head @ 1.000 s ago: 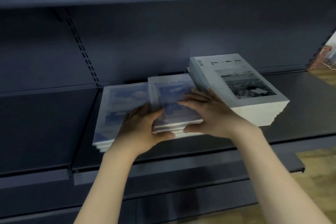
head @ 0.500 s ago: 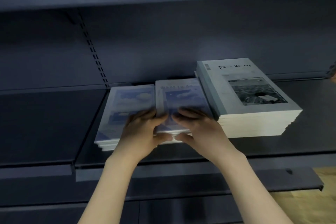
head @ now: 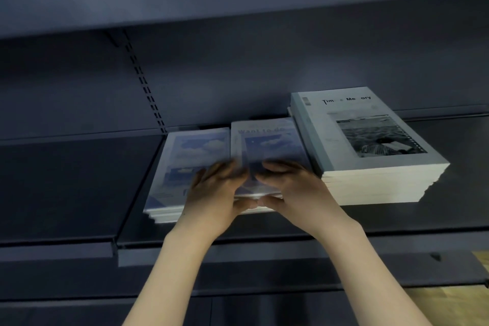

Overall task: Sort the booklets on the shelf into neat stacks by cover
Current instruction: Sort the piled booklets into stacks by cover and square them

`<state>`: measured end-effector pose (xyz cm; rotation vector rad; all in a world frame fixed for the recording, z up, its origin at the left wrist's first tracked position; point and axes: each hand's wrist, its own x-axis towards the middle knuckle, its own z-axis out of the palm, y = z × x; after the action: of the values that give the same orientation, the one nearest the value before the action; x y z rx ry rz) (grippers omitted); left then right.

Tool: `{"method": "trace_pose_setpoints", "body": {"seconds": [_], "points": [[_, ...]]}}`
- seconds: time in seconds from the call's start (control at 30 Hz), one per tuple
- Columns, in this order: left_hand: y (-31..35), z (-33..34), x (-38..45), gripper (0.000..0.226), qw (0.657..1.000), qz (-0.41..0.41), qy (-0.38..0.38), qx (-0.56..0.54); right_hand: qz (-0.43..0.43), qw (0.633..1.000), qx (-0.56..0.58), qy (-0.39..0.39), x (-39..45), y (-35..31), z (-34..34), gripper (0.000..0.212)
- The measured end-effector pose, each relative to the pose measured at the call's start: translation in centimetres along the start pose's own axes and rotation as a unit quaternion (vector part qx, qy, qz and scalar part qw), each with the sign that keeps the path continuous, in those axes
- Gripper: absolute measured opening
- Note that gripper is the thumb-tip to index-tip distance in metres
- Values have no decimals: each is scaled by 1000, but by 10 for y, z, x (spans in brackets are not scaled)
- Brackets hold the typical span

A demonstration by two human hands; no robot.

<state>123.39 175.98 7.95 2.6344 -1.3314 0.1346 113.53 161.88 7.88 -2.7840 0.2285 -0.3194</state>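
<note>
Hands: left hand (head: pixel 211 193) and right hand (head: pixel 296 188) both pinch the middle blue stack (head: pixel 267 140) mid-frame, fingers on top, thumbs under front edge. Three stacks on shelf (head: pixel 79 188): two blue, one grey (head: pixel 370 167).

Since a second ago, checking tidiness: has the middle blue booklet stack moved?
Yes. The middle blue stack, held by both hands, has slid right and now butts against the grey stack.

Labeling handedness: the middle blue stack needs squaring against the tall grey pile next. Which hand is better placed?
Probably right. The right hand grips the middle blue stack on the side beside the grey pile; the left hand holds its other side, overlapping the left blue stack.
</note>
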Motion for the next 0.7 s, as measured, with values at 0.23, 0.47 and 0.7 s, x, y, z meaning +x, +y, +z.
{"method": "trace_pose_setpoints", "body": {"seconds": [0.23,0.47,0.7], "points": [[10,11,-4,99,999,-5,-4,54,-34,995,-59,73,-5,1,11,67],[10,20,4,104,998,-7,4,61,-12,987,-109,119,1,0,26,80],[10,23,7,99,998,2,9,63,-13,979,-110,171,1,3,37,79]]}}
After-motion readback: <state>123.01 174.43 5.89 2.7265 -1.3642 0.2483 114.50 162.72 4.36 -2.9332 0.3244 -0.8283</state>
